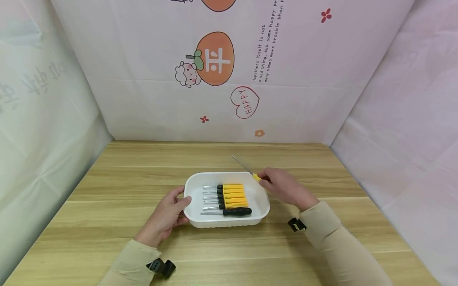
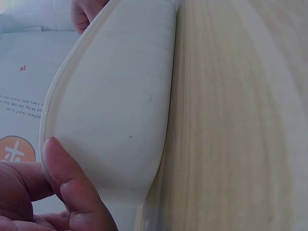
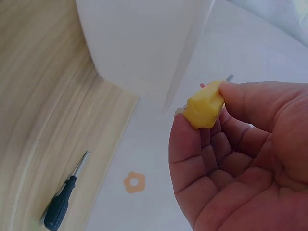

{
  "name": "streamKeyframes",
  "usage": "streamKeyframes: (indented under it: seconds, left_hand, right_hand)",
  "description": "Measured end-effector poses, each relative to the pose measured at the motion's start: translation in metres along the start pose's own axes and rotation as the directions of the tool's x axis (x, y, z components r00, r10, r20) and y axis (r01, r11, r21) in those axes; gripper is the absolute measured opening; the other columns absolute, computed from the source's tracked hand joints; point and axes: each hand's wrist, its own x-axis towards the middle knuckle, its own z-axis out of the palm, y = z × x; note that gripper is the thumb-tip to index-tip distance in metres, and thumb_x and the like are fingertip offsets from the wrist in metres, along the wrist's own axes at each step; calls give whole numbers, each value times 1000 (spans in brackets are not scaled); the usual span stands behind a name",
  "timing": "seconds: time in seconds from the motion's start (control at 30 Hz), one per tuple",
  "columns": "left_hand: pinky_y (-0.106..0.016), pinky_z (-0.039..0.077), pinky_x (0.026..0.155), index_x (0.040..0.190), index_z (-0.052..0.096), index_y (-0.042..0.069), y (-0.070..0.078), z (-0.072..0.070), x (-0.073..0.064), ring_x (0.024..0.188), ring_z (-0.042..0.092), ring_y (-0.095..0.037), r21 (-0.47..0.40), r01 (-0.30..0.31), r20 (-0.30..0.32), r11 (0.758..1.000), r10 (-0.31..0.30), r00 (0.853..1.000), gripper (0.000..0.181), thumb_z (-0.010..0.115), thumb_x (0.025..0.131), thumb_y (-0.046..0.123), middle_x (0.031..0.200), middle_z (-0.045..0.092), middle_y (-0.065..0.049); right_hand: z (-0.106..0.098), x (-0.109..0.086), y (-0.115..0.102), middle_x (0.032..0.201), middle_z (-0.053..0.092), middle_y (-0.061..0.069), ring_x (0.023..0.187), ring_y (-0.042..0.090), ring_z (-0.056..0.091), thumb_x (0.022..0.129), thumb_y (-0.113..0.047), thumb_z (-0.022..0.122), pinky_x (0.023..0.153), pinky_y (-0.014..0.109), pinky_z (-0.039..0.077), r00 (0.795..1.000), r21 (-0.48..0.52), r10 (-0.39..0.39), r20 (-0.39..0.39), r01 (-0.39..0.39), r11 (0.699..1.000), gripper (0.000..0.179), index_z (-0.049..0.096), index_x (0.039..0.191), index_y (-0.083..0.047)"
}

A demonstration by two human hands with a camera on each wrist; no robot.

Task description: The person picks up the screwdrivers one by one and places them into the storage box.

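Note:
A white plastic tray [image 1: 262, 198] stands on the table. Inside it lie several yellow-and-black screwdrivers [image 1: 234, 195] in a row, shafts to the left, and one black-handled screwdriver [image 1: 237, 211] nearest the front wall. My left hand [image 1: 169, 212] grips the tray's left end, thumb at the rim; the left wrist view shows that thumb [image 2: 72, 183] against the tray's outer wall. Over the tray's back right corner, my right hand [image 1: 284, 186] pinches a screwdriver [image 1: 256, 177] by its yellow handle, its long shaft pointing up and left. The handle's end [image 3: 206, 107] faces the right wrist camera.
Another black-handled screwdriver [image 3: 58, 204] lies on the table in the right wrist view. The wooden table [image 1: 150, 159] ends at a printed cloth wall [image 1: 143, 79] behind, and pale cloth hangs on both sides.

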Motion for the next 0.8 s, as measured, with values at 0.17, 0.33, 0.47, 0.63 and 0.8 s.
streamKeyframes:
  seconds: [0.17, 0.33, 0.47, 0.63, 0.8]
  left_hand:
    - [-22, 54, 56, 159, 37, 10, 1, 0, -1, 73, 60, -16, -2, 4, -4, 1000, -4, 1000, 56, 57, 108, 16, 109, 54, -13]
    - [-22, 54, 56, 160, 37, 10, 0, 0, 0, 73, 59, -16, 0, 4, -6, 1000, -4, 1000, 56, 57, 108, 16, 108, 54, -13]
    - [-22, 54, 56, 160, 37, 10, 0, 0, 0, 73, 60, -16, 4, 2, -7, 1000, -2, 1000, 56, 57, 108, 16, 108, 54, -13]
    - [-22, 54, 56, 160, 36, 10, 0, 0, 0, 73, 60, -16, 8, 2, -8, 1000, -2, 1000, 57, 57, 108, 17, 109, 54, -13]
    - [-23, 54, 56, 160, 36, 11, 0, 0, 0, 73, 59, -16, 8, 6, -10, 1000, -6, 1000, 57, 57, 108, 17, 109, 53, -13]
  right_hand:
    - [2, 0, -8, 94, 65, 2, 82, 18, 57, 105, -16, 61, 72, 32, 50, 1000, -8, -17, 21, 17, 1000, 20, 70, 118, -4]
    - [5, -1, -13, 100, 68, 3, 85, 17, 58, 104, -15, 61, 77, 33, 52, 998, -18, -56, 38, 57, 998, 20, 71, 118, -3]
    - [7, -1, -18, 99, 68, 1, 84, 16, 58, 104, -15, 62, 76, 31, 52, 996, -19, -69, 56, 70, 997, 19, 71, 117, -5]
    - [11, -1, -23, 103, 70, 0, 84, 14, 58, 105, -15, 62, 76, 30, 52, 992, -22, -94, 85, 96, 995, 20, 72, 119, -7]
    - [15, -2, -26, 107, 71, 0, 84, 12, 57, 104, -12, 61, 79, 29, 52, 980, -13, -170, 108, 172, 985, 20, 72, 120, -7]
